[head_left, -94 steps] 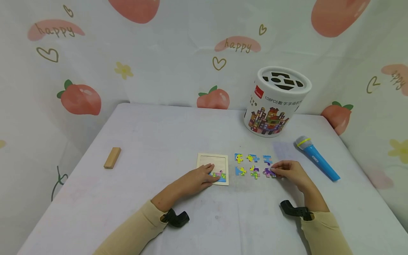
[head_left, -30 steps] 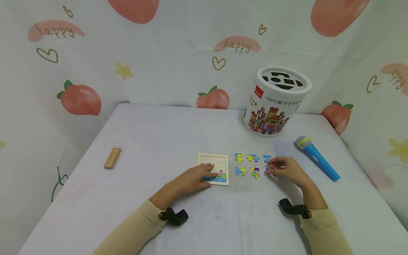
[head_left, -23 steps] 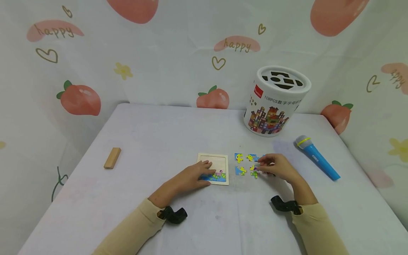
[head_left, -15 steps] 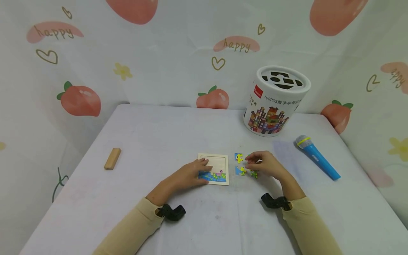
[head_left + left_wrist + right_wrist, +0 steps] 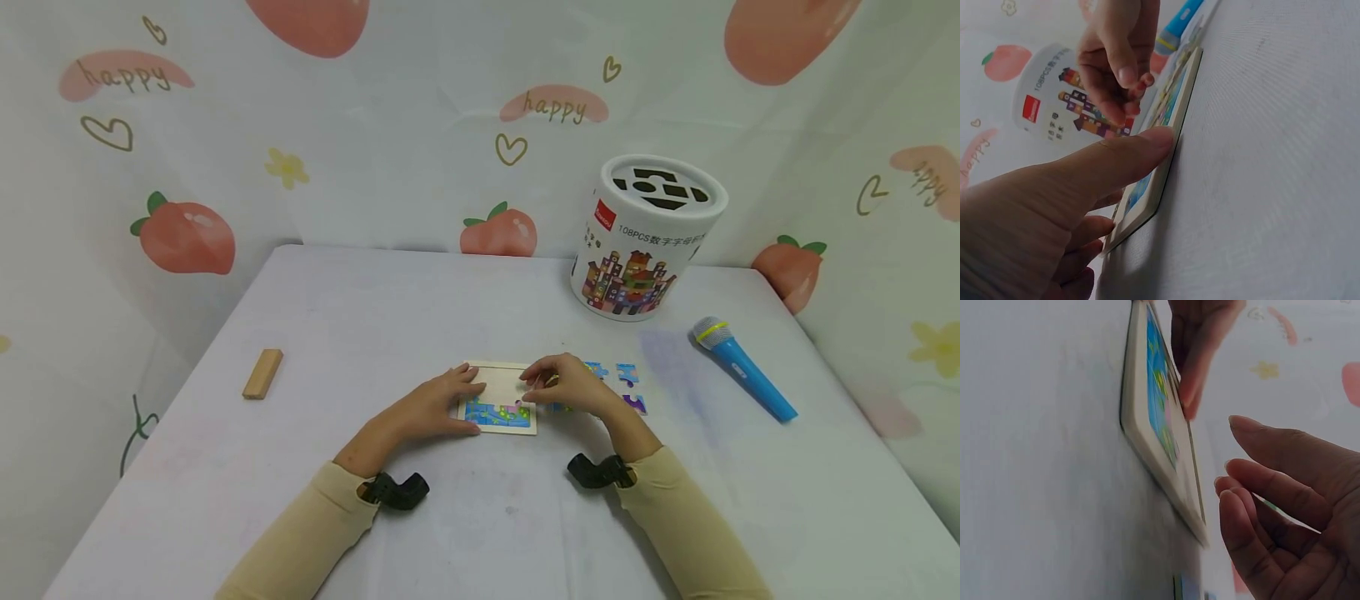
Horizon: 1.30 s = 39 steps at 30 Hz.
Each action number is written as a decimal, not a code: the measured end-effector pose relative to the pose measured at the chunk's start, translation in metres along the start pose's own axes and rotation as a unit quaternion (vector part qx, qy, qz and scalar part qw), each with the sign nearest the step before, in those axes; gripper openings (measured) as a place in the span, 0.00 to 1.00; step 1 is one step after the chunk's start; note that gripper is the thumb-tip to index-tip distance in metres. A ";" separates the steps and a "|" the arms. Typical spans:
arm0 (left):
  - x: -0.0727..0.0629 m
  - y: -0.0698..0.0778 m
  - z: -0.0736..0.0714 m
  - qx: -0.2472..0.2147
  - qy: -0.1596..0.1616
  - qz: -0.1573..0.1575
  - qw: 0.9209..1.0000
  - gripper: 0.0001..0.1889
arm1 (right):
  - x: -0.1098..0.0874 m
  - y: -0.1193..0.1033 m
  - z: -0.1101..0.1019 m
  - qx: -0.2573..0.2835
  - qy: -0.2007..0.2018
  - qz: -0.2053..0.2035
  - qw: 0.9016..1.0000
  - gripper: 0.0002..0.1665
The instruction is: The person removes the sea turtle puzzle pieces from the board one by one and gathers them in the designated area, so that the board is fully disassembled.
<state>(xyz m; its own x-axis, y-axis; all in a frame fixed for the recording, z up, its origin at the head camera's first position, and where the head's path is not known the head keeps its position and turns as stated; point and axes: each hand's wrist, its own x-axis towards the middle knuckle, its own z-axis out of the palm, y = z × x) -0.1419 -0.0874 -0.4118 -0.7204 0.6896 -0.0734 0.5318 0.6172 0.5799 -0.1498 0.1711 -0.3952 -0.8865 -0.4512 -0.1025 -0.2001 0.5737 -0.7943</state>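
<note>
A square wooden puzzle tray lies on the table, its near part filled with blue, green and pink puzzle pieces. My left hand rests spread over the tray's left side. In the left wrist view its thumb touches the near rim. Above the tray's right edge is my right hand, fingers loosely bent and thumb apart from them in the right wrist view. Nothing shows between those fingers. Right of the tray lie loose pieces: a blue one and a purple one. My right hand and arm hide others.
A white block bucket stands at the back right. A blue toy microphone lies at the right. On the left of the table is a small wooden block.
My right hand has moved left from the purple piece to above the tray; that piece lies uncovered again. My left hand has drawn back left, uncovering more fitted pieces.
</note>
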 end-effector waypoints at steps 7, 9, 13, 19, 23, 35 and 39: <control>-0.001 -0.003 -0.001 0.007 -0.006 -0.001 1.000 0.38 | 0.015 -0.013 0.021 0.006 -0.038 0.001 0.999 0.16; -0.001 -0.005 -0.001 0.005 -0.006 0.005 1.000 0.38 | 0.018 -0.017 0.027 0.000 -0.049 -0.004 0.999 0.16; -0.001 -0.007 -0.001 -0.006 -0.007 0.011 1.000 0.39 | 0.022 -0.024 0.037 0.000 -0.062 -0.015 0.998 0.17; -0.001 -0.008 0.000 -0.025 -0.006 0.014 1.000 0.38 | 0.024 -0.031 0.046 0.015 -0.062 -0.014 0.998 0.16; -0.001 -0.008 0.000 -0.031 -0.006 0.016 0.999 0.38 | 0.024 -0.032 0.050 0.015 -0.054 -0.011 0.998 0.15; -0.002 -0.008 -0.001 -0.037 -0.001 0.008 0.999 0.38 | 0.025 -0.031 0.053 0.039 -0.044 -0.002 0.998 0.12; -0.001 -0.008 0.000 -0.041 -0.002 0.009 0.999 0.38 | 0.024 -0.030 0.053 0.060 -0.043 0.002 0.997 0.12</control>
<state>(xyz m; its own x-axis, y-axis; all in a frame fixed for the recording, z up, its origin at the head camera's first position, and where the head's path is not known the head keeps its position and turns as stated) -0.1458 -0.0930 -0.4167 -0.7087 0.7024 -0.0657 0.5061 0.5711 0.6463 -0.1431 0.1065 -0.4060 -0.8472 -0.5087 -0.1533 -0.1403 0.4925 -0.8590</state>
